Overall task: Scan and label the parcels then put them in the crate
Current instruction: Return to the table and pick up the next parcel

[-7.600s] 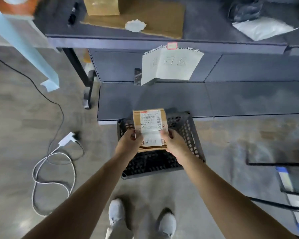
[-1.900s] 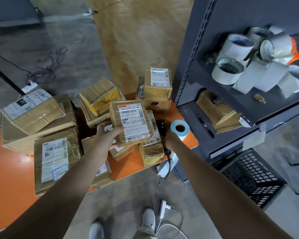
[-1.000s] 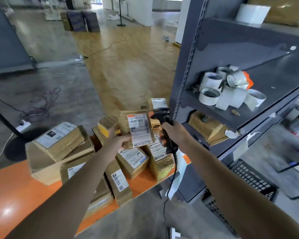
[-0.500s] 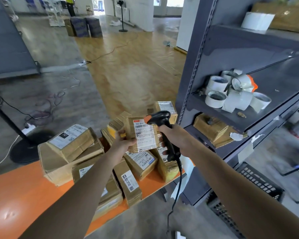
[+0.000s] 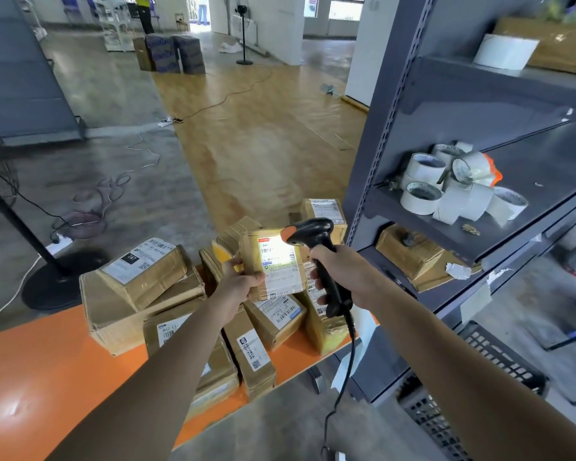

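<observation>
Gripped: one brown parcel point(image 5: 273, 264), held by the left hand point(image 5: 243, 284) with the fingers curled round its lower left edge. Its white label faces up, with a bright patch across it. It is raised above the pile, just beside the scanner head.

One black handheld scanner point(image 5: 313, 231) with an orange tip is clenched by the handle in the right hand point(image 5: 343, 274), head tilted toward the label. One cable point(image 5: 346, 371) hangs from its base.

Loose parcels point(image 5: 276, 314): at least eight on one orange table point(image 5: 47, 361), heaped and overlapping, so the exact number cannot be told. One large box at the left carries a smaller parcel on top.

One black slatted crate point(image 5: 506, 364) stands on the floor at lower right, under the rack and partly behind the right forearm.

One grey shelving rack point(image 5: 389, 104) stands to the right. Its middle shelf holds at least six white tape rolls point(image 5: 423, 194), clustered and touching. The shelf below holds one brown package point(image 5: 409, 251).
</observation>
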Motion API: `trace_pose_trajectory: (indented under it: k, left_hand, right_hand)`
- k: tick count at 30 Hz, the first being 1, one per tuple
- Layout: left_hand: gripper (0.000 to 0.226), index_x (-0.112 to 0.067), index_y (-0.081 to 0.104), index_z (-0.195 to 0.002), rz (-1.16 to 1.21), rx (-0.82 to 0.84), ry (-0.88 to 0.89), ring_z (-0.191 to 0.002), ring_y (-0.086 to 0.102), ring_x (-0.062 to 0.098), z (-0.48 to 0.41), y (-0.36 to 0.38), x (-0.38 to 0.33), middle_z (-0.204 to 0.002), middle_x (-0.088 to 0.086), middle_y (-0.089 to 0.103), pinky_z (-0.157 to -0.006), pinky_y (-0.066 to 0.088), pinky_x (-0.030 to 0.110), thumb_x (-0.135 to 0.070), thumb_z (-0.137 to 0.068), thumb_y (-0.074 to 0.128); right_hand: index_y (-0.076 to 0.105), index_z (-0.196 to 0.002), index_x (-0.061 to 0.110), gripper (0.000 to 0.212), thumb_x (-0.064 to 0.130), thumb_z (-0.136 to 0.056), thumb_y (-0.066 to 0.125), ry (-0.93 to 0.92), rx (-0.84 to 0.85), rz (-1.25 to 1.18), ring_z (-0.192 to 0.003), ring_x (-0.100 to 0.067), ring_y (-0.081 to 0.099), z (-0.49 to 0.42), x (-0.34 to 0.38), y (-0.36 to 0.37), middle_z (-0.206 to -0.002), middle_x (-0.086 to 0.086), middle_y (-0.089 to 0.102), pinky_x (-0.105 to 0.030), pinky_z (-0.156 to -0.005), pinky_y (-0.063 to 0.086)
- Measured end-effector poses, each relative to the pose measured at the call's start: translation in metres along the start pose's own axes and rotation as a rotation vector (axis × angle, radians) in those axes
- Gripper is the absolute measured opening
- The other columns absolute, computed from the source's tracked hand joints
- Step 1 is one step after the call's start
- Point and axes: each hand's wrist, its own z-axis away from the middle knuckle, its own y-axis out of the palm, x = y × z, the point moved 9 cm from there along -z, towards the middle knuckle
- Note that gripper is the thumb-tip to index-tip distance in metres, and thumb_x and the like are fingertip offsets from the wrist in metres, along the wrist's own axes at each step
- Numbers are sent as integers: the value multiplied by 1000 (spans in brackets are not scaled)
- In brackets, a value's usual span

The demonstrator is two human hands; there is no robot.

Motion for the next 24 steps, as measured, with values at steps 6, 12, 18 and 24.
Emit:
trace_pose_trajectory:
  k: [6,12,18,24]
  left_hand:
    - [57,-15,30,-132,15,-13,-30,-69,56,20,4,1,5,-103,15,64,-68,50,33,-3,-89,65]
    - [58,-15,33,-134,60,13,-45,-97,64,25,8,13,9,-118,12,60,-66,51,32,-11,-89,68]
    - [50,-15,37,-131,73,20,-39,-88,66,24,6,37,10,-109,10,65,-69,51,34,-13,-90,67]
    - [36,-20,44,-120,102,2,-48,-96,63,26,-5,49,21,-115,9,64,-73,48,34,-13,-92,64]
  right_hand:
    - [59,-101,6,22,26,-95,53,17,8,14,-61,-20,54,-2,-5,0,-75,-9,58,-33,-54,53]
    - [57,-97,7,19,26,-94,55,-4,-94,33,-58,-22,54,-16,-19,-23,-76,-11,56,-37,-56,53]
    - [54,-98,10,17,25,-92,53,-31,-243,198,-47,-16,54,-39,-45,-70,-71,-9,56,-24,-46,49]
    - [46,-120,14,32,30,-93,51,64,-290,218,-64,-28,66,-79,-94,-103,-81,-17,68,-49,-65,60]
